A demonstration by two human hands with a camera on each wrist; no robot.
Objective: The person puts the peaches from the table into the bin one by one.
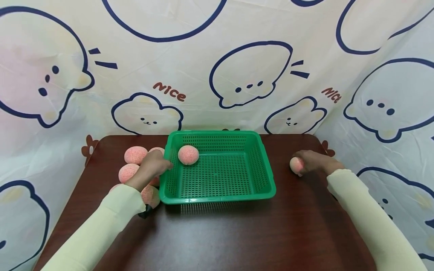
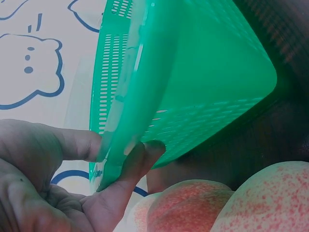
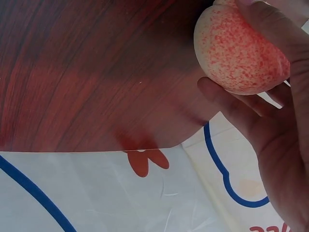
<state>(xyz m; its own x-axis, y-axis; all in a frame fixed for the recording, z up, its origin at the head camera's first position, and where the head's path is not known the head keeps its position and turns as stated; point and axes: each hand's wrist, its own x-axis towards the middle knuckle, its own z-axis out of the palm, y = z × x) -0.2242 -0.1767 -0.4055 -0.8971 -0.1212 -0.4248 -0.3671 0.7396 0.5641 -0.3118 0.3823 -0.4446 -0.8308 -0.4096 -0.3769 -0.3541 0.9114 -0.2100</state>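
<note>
A green plastic basket [image 1: 217,197] with perforated walls stands at the middle of the table, holding one pink peach [image 1: 188,155] near its back left corner. My left hand [image 1: 152,165] pinches the basket's left rim; in the left wrist view the thumb and a finger [image 2: 128,179] sit on either side of that rim. At the right of the table, my right hand [image 1: 313,161] grips another peach [image 3: 241,50], its fingers curled round the speckled fruit. Several more peaches [image 1: 135,155] lie left of the basket, some partly hidden by the left hand and forearm.
The dark brown wooden table [image 1: 217,237] has rounded back corners. A white cloth [image 1: 203,67] printed with blue cartoon outlines hangs behind it and along both sides. A black strap [image 1: 145,212] shows at the left wrist.
</note>
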